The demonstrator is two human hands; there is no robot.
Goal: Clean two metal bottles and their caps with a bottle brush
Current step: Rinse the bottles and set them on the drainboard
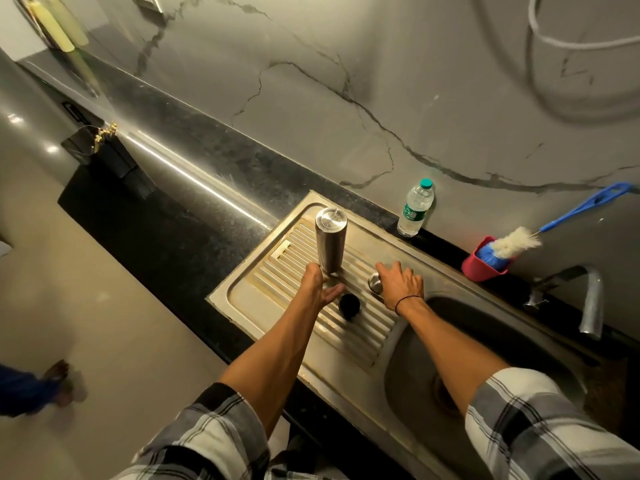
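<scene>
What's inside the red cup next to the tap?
The red plastic cup holds the blue-handled bottle brush, head down, its white bristles and long handle sticking out over the rim. The cup's bottom and anything else inside are hidden by the brush head.

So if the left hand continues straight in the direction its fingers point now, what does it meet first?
The left hand points right across the ridged draining board. It would probably first meet the shiny metal cap under the right hand, passing behind the black cap, though depth is unclear.
</scene>
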